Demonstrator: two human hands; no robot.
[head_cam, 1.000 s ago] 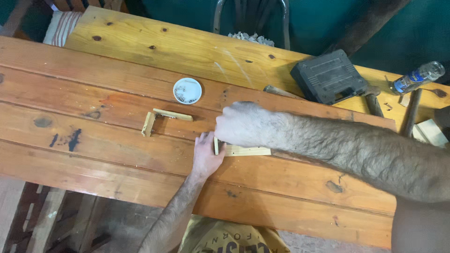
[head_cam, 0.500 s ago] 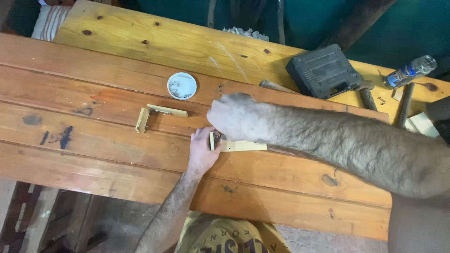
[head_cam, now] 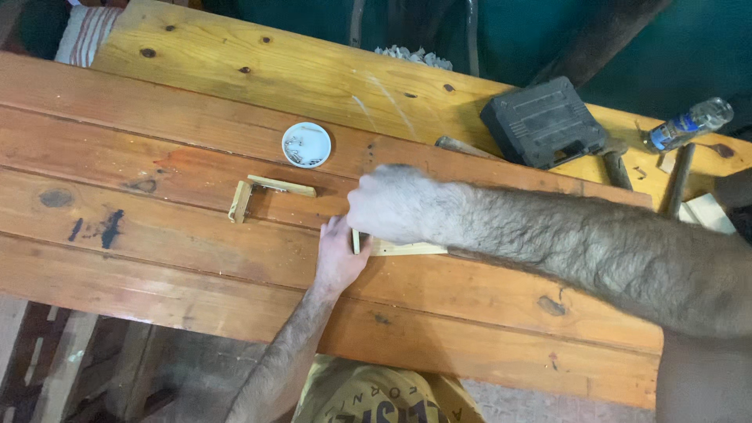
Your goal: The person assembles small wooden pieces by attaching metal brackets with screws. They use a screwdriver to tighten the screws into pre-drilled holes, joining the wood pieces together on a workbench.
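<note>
Nearest the camera, the left hand [head_cam: 338, 258] lies flat on the wooden table [head_cam: 157, 258], palm down, its fingertips pressed against the left end of a small pale wooden piece [head_cam: 403, 248]. That piece lies on the table plank with a short upright strip at its left end, right at the fingertips. The right hand [head_cam: 392, 202] comes in from the right across the table and is curled over the top of the same wooden piece, knuckles up; whether its fingers actually pinch the wood cannot be told, since the hand hides them. Just to the left, a second pair of small wooden strips [head_cam: 266, 192] sits on the table in an L shape, apart from both hands. A little farther back stands a small round white dish [head_cam: 306, 144] with small dark bits inside. Beyond that, on the lighter plank, a black plastic case [head_cam: 543, 121] lies to the right, with a hammer [head_cam: 615, 164] beside it and a clear plastic bottle [head_cam: 689, 124] lying on its side at the far right edge.
</note>
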